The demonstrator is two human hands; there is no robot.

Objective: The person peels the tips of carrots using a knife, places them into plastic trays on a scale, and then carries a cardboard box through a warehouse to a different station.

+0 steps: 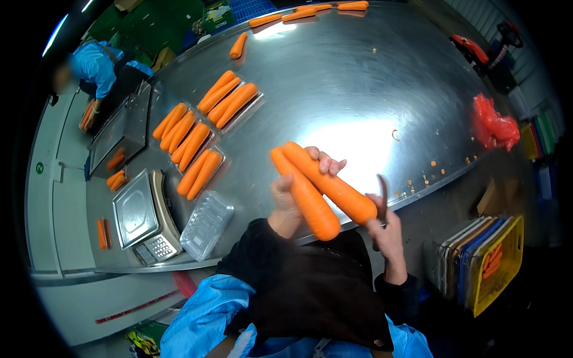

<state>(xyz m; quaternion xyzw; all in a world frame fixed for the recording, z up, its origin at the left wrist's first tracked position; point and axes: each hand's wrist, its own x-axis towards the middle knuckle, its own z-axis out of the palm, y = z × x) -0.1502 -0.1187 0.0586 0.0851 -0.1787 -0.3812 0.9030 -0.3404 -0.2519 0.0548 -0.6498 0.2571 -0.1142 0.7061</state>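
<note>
My left hand (pixel 286 201) is wrapped around two large carrots (pixel 315 192), side by side above the table's near edge. Its fingertips show beyond the far carrot, and the carrots hide the palm. Close to the thick end of that carrot, my right hand (pixel 387 232) grips a dark, narrow knife-like tool (pixel 382 197); blur hides its exact shape. On the left of the steel table (pixel 340 76), pairs of carrots (pixel 233 105) lie in clear plastic trays. An unfilled clear plastic tray (pixel 207 225) rests nearer to me, beside a digital weighing scale (pixel 138 215).
A steel-topped machine (pixel 121 129) stands left; beyond it a person in blue (pixel 96 67) holds carrots. Loose carrots (pixel 299 14) lie along the far edge. Carrot scraps (pixel 433 164) and a red plastic bag (pixel 492 123) are at right. Below stands a yellow crate (pixel 499 286).
</note>
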